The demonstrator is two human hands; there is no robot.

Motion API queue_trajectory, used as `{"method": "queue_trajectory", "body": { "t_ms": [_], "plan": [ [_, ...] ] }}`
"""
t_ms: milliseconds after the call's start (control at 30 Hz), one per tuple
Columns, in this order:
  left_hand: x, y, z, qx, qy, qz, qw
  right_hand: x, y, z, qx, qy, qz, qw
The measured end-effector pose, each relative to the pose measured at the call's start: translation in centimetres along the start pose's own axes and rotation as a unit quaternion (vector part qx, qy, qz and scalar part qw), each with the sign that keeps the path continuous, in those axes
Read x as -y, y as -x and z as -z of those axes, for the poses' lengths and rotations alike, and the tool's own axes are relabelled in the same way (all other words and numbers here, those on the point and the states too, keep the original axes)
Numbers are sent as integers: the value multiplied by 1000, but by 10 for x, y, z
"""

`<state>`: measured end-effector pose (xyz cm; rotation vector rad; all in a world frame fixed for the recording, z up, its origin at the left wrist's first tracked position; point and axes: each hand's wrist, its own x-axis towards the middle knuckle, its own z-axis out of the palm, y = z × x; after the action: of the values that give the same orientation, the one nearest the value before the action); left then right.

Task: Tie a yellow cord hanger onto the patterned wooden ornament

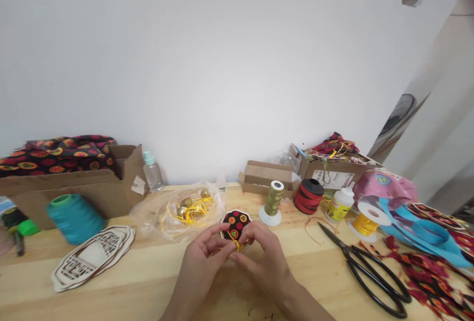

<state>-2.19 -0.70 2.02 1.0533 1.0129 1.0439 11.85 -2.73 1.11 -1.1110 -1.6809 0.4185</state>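
In the middle of the wooden table, my left hand [205, 254] and my right hand [264, 257] are close together, thumbs and fingers pinched. Between the fingertips runs a thin yellow cord [239, 248], and both hands grip it. Just beyond it is a small black fabric-covered piece [237, 221] with red and orange flowers and a pale edge. My fingers hide its lower part, so I cannot tell whether they also hold the piece. Behind my left hand lies a clear plastic bag [153, 217] with brass bells [182, 211] on yellow cords.
Black scissors [366, 266] lie at right beside fabric scraps [429, 276]. Behind stand a gold thread spool [274, 200], a red cord spool [308, 196], a glue bottle [339, 205] and a yellow cord spool [366, 222]. At left are a teal thread cone [76, 220], cut-out plates [92, 259] and a cardboard box [74, 192].
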Motion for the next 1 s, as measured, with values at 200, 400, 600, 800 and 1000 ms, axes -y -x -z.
{"method": "queue_trajectory", "body": {
  "t_ms": [200,400,600,800,1000],
  "plan": [
    [2,0,-1,3,9,4,1000,3,-2,-1,-5,-87,-56,995],
    [4,-2,0,-6,30,12,999,2,-1,12,60,-361,-168,915],
    [4,-2,1,-64,41,13,997,-3,-9,11,-33,-332,-202,921],
    [7,-1,0,-27,54,12,998,-1,0,-2,-1,-91,-125,988],
    [9,-1,-1,-27,79,26,996,0,5,-3,7,-56,-71,996]
  ]
}}
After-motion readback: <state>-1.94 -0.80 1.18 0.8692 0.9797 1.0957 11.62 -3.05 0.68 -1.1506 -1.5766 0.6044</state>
